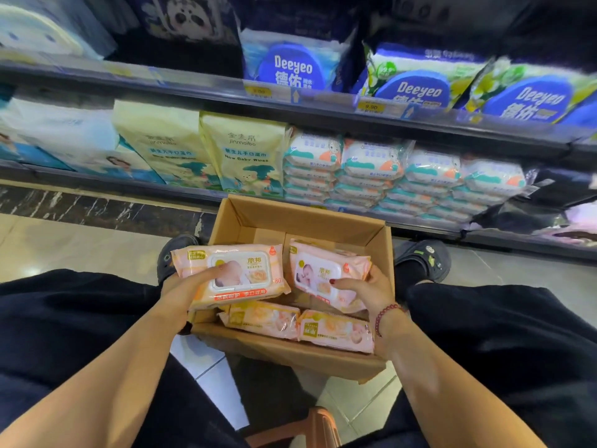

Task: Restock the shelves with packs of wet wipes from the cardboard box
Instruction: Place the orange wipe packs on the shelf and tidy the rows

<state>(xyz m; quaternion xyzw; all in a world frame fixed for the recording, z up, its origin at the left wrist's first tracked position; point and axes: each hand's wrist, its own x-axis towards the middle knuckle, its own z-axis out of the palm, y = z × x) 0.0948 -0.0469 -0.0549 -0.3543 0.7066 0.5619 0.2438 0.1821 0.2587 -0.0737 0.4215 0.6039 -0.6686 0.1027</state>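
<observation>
Over the open cardboard box (290, 354) on the floor, between my two shoes, I have a pink pack of wet wipes in each grip. The left grip (185, 291) holds the left pack (231, 274) face up above the box's left edge, thumb across its top. The right grip (365, 292) clasps the right pack (323, 271) at its near right corner, tilted, over the box's right half. Two more pink packs (336, 331) lie flat inside, side by side against the near wall. Beyond the box, the lower shelf (113, 181) carries stacks of small white-and-teal packs (403, 182) with upright yellow bags (242, 153) to their left. The upper shelf (193, 88) holds blue Deeyeo packs (416, 79).
</observation>
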